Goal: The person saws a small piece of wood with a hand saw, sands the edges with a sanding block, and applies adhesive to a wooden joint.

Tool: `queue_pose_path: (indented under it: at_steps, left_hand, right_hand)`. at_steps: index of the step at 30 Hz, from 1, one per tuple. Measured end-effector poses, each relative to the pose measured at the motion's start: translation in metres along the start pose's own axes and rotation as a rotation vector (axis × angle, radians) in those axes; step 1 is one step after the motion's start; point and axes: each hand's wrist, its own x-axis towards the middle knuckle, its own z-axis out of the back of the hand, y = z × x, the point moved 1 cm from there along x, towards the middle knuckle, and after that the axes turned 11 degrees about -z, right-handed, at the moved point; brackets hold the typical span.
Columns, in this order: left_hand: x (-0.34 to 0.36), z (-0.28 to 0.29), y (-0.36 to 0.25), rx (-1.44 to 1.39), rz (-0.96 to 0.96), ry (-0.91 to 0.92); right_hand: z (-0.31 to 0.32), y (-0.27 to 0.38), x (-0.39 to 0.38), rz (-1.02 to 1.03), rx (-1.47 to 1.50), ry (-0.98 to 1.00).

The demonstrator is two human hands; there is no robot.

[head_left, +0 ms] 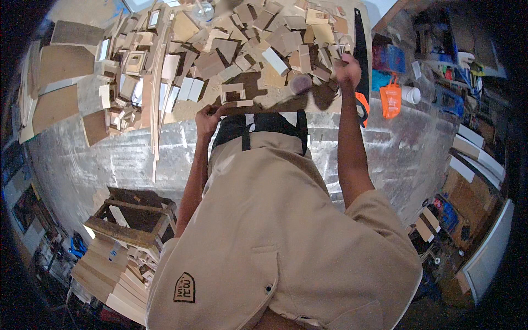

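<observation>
At the table's near edge, my left hand [208,120] pinches the end of a narrow wooden strip [239,103]. Just beyond the strip sits a small open wooden frame [232,92]. My right hand [347,71] is stretched out over the right side of the table, among small wood pieces. It is blurred, and whether its fingers hold anything is unclear. Close to its right lies a handsaw with a long black blade [361,49] and an orange handle [362,104]. A blurred round purplish thing [301,83] is between my hands, near the edge.
Many cut wood blocks and panels cover the wooden table [181,113]. Long thin strips [156,110] overhang its edge at left. Brown boards [63,63] lie farther left. An orange bag [391,99] and a white tub [411,94] are at right. A wooden stool-like frame [126,231] stands lower left.
</observation>
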Motion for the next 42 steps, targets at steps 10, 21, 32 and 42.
queue_pose_path:
  at_steps: [10,21,32,42]
  left_hand:
    - [0.007,-0.002,-0.005,0.143,-0.122,0.005]
    - [-0.003,-0.006,-0.019,0.088,-0.453,-0.084]
    - [0.000,-0.006,-0.028,0.253,-0.582,0.039]
    - [-0.009,0.008,-0.010,0.069,-0.543,-0.024]
  right_hand:
    - [-0.007,0.006,-0.014,-0.119,-0.208,0.174]
    - [0.029,0.018,-0.013,-0.513,0.707,0.613]
    - [0.077,0.102,-0.065,-0.212,0.569,0.924]
    - [0.035,0.129,-0.113,-0.066,0.490,1.147]
